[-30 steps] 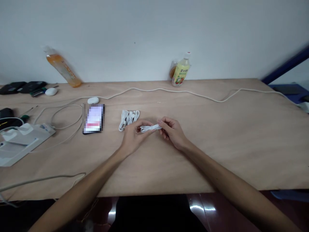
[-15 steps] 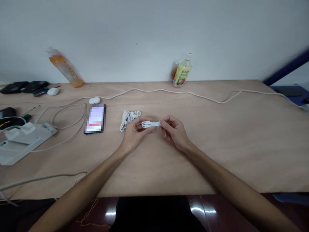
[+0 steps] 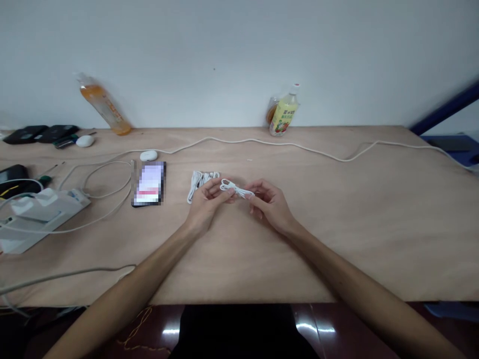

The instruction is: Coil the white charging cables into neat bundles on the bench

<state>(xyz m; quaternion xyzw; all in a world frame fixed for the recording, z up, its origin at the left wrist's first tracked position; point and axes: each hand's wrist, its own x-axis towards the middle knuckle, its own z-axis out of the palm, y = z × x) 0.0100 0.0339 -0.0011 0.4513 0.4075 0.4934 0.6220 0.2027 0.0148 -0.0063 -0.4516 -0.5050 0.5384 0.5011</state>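
Above the middle of the table, a white cable folded into a narrow bundle is held between both hands. My left hand pinches its left part, thumb on top. At the right end, my right hand grips the bundle between thumb and fingers. Just behind my left hand lie more coiled white cables on the table, partly covered by that hand.
A phone and a white earbud case lie left of the cables. Farther left is a white power strip. A long white cord crosses the back. Two bottles, one orange and one yellow-labelled, lean on the wall.
The folded cable has turned from nearly level to slanting, its left end higher. My left thumb has come over onto the bundle. The view has shifted slightly.
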